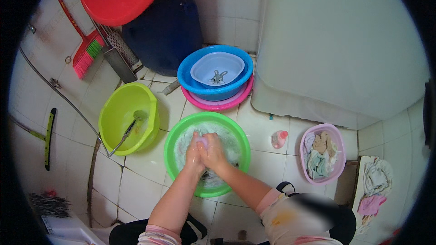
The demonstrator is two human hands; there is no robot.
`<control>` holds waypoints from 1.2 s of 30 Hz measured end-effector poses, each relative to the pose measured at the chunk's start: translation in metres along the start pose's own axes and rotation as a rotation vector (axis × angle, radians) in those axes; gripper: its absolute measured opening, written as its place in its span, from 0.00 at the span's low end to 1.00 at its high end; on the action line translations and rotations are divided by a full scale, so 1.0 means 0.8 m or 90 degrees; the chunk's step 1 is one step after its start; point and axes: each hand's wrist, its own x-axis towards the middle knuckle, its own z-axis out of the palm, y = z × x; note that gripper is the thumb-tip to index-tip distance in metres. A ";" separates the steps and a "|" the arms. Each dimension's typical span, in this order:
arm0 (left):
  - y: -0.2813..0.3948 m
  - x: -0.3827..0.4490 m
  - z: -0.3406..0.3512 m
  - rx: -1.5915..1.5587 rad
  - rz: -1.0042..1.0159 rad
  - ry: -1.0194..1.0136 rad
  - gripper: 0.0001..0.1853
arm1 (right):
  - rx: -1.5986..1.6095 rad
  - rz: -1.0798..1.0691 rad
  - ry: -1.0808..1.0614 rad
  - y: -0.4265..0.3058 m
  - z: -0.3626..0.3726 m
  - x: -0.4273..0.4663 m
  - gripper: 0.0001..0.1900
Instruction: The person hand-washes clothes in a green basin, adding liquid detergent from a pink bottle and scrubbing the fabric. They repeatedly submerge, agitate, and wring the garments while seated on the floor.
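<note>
Both hands are together over a green plastic basin [169, 173] of sudsy water [231, 136], pressed around a small lilac item [203, 141]. Only its top shows between the fingers, so I cannot tell whether it is cloth or soap. My left hand [193, 154] is wet and has foam on it. Against it from the other side lies my right hand [215, 153], fingers curled inward. Below my wrists, wet fabric [212, 179] shows partly through the suds.
A yellow-green basin [112, 119] with a shower head [139, 115] stands left. Ahead are stacked basins [184, 83]. To the right are a small pink-capped bottle [279, 139], a pink tub [305, 173] of clothes and more clothes [373, 204] on a ledge.
</note>
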 end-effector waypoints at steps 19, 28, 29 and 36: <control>-0.067 0.052 -0.158 1.353 0.235 0.077 0.35 | -0.335 0.079 -0.343 0.172 0.048 -0.081 0.27; 0.029 0.103 -0.124 0.499 -0.166 0.124 0.26 | -0.072 0.054 -0.394 0.054 -0.016 0.055 0.11; 0.030 0.092 -0.111 0.359 -0.182 0.129 0.23 | 0.007 0.084 -0.407 0.028 -0.028 0.062 0.11; 0.012 0.030 -0.042 -0.066 -0.021 -0.026 0.18 | 0.788 0.507 -0.120 -0.001 -0.074 0.061 0.18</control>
